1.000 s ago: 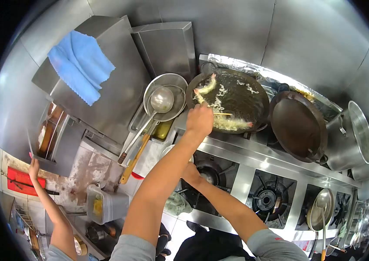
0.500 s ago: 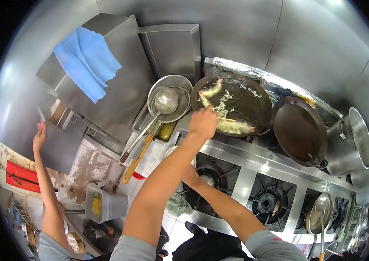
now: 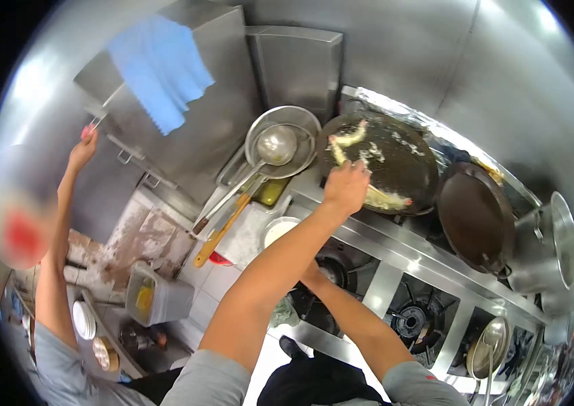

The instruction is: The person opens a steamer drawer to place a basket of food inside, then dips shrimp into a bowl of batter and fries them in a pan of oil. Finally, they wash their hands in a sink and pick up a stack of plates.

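Note:
My left hand point(image 3: 348, 186) is closed over the near edge of a wide dark pan point(image 3: 426, 152) of oil. A thin pale stick, which looks like chopsticks, juts from its fingers. Battered prawns lie in the oil: one curved prawn point(image 3: 352, 137) near the far left, another piece just beyond my fingers, and a long prawn point(image 3: 387, 200) at the near side. Loose bits of batter float between them. My right hand point(image 3: 311, 275) is mostly covered by my left forearm, low over the front burner near a bowl point(image 3: 279, 230) with white contents; its fingers are hidden.
Left of the pan, a ladle point(image 3: 277, 145) rests in a strainer point(image 3: 283, 111). A second dark pan point(image 3: 473, 216) and metal pots point(image 3: 543, 247) stand to the right. A co-worker's arm point(image 3: 60, 230) reaches up at left, beside a blurred round white-and-red thing point(image 3: 23, 223).
The view has shifted, moving the stove slightly right in the picture. My left hand stays over the pan. The co-worker's arm has risen, and the blurred white-and-red thing has come into view.

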A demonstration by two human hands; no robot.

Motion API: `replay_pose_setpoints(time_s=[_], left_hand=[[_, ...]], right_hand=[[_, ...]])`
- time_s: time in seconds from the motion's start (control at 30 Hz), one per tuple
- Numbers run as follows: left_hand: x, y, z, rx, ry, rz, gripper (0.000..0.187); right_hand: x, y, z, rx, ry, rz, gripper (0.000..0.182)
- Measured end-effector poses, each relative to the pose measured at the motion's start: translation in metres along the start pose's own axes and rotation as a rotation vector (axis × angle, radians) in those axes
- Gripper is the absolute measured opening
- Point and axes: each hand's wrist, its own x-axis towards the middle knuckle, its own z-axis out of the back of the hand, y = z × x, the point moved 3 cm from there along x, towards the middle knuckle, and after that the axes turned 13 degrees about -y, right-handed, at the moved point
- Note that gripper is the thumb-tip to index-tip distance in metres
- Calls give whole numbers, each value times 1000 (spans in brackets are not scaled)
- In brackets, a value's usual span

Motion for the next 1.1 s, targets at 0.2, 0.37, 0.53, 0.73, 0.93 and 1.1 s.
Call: replay_pose_setpoints(time_s=[0.2,0.37,0.53,0.73,0.93,1.1], left_hand=[[-29,38,31,-188,-253,271,21],[-153,97,43,-307,-547,677,19],[-318,106,11,-67,-556,1164,19],[-364,103,-22,-62,-542,1360,18],[-351,128,-46,-133,-567,1398,24],[-334,129,-12,-142,-398,1279,36]], right_hand=[[3,-10,-4,-167,-7,31,21],[-11,-24,7,-124,-37,-173,7],[0,-15,12,-26,-3,-223,8],[7,-6,13,-47,13,-194,2],[6,-8,12,-79,71,-204,4],[6,-15,8,-97,54,-192,5]])
